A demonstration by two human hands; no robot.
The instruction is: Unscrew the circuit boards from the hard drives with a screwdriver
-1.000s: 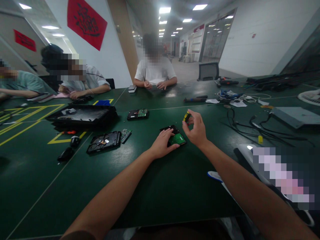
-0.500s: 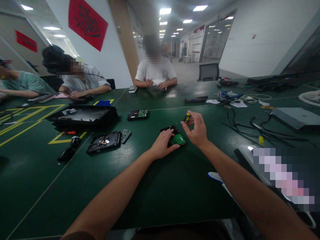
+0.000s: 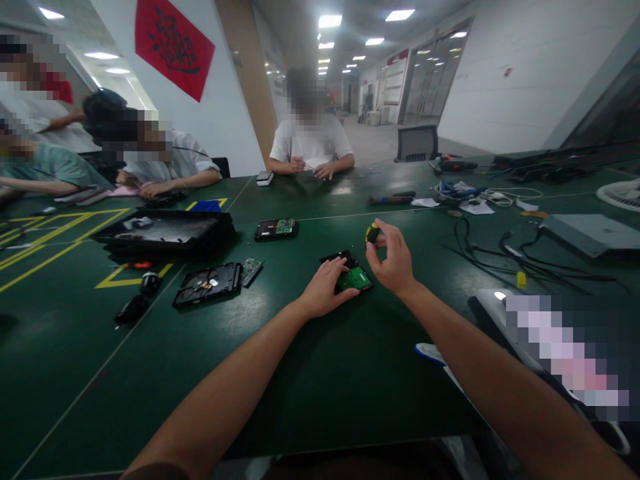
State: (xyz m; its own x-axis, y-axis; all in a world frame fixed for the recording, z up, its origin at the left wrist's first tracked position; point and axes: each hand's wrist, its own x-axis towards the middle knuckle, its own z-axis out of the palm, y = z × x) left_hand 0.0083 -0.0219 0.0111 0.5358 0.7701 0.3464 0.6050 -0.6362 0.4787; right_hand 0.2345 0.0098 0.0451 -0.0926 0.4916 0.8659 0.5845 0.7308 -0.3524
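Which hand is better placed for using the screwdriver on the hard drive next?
Probably the right hand: it pinches the yellow-and-black screwdriver, close to the hard drive. The left hand lies on the drive, seemingly steadying it.

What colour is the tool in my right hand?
The tool is yellow and black, in the head view.

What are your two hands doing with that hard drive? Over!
Left hand spread on hard drive. Right hand pinching yellow-and-black screwdriver handle. Green circuit board faces up; left hand in the way, hiding part of the drive.
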